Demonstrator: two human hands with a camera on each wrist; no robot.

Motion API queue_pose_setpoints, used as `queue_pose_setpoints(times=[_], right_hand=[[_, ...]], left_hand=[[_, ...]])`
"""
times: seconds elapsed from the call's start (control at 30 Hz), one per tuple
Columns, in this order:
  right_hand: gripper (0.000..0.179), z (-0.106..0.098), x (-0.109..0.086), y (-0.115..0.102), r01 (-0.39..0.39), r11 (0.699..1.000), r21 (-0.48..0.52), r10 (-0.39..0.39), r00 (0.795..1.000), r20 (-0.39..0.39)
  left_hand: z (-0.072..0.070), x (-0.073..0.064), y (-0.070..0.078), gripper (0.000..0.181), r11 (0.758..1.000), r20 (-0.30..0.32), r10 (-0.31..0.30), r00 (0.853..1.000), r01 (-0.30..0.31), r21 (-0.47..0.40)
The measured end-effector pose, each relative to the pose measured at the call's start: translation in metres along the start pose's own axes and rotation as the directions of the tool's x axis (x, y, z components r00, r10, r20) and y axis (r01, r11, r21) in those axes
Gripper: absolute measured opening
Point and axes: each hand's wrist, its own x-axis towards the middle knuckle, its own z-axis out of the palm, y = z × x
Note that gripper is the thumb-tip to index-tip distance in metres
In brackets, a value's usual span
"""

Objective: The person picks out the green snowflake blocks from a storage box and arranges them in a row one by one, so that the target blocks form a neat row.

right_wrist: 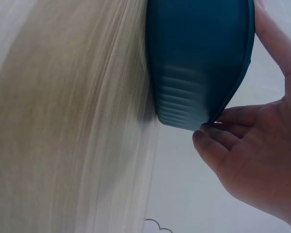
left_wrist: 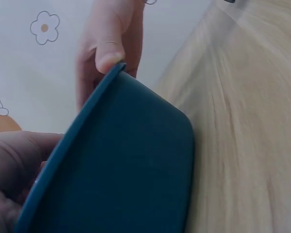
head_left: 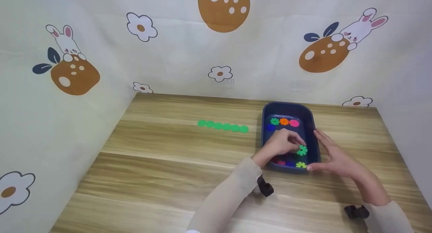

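A dark blue plastic tray (head_left: 287,108) with tall walls sits on the table and holds several snowflake-shaped discs. My left hand (head_left: 281,142) reaches down inside it, thumb and finger pinching a green snowflake disc (head_left: 302,150). In the left wrist view the tray's wall (left_wrist: 121,155) hides most of the left hand (left_wrist: 12,167). Spread along the right side of the tray, my right hand (head_left: 341,160) touches the rim, its thumb at the near corner. Nearly straight fingers rest against the rim's edge in the right wrist view, where the right hand (right_wrist: 264,150) shows its palm.
On the table left of the tray lies a row of joined green discs (head_left: 222,126). Inside the tray are an orange disc (head_left: 284,121), a pink disc (head_left: 294,123) and a yellow disc (head_left: 301,165), among others. A patterned cloth wall (head_left: 182,57) rises behind the wooden table (head_left: 152,138).
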Motion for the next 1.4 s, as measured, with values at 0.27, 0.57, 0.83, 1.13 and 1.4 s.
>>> queue_pose_setpoints(times=[0.27,0.57,0.83,1.13,1.4], right_hand=[[0.115,0.0,-0.001,-0.001,0.007,1.0,0.0,-0.007,1.0,-0.007],[0.116,0.0,-0.002,0.0,0.032,0.999,0.014,-0.032,0.999,-0.019],[0.118,0.0,-0.001,0.0,0.018,1.0,0.003,-0.018,1.0,-0.008],[0.117,0.002,-0.004,0.001,0.003,1.0,0.007,-0.003,1.0,-0.001],[0.118,0.001,-0.001,0.0,0.008,1.0,0.024,-0.008,1.0,-0.003]], left_hand=[[-0.016,-0.004,0.003,0.016,0.995,-0.01,0.059,0.998,-0.06,-0.084],[-0.045,-0.008,0.0,0.018,0.963,-0.045,0.086,0.995,-0.095,-0.252],[-0.077,-0.013,-0.013,0.018,0.942,-0.116,-0.017,0.993,-0.023,-0.334],[-0.114,-0.019,-0.035,0.021,0.931,-0.219,-0.081,0.972,-0.004,-0.364],[-0.152,-0.029,-0.058,0.023,0.925,-0.302,-0.116,0.946,-0.008,-0.379]])
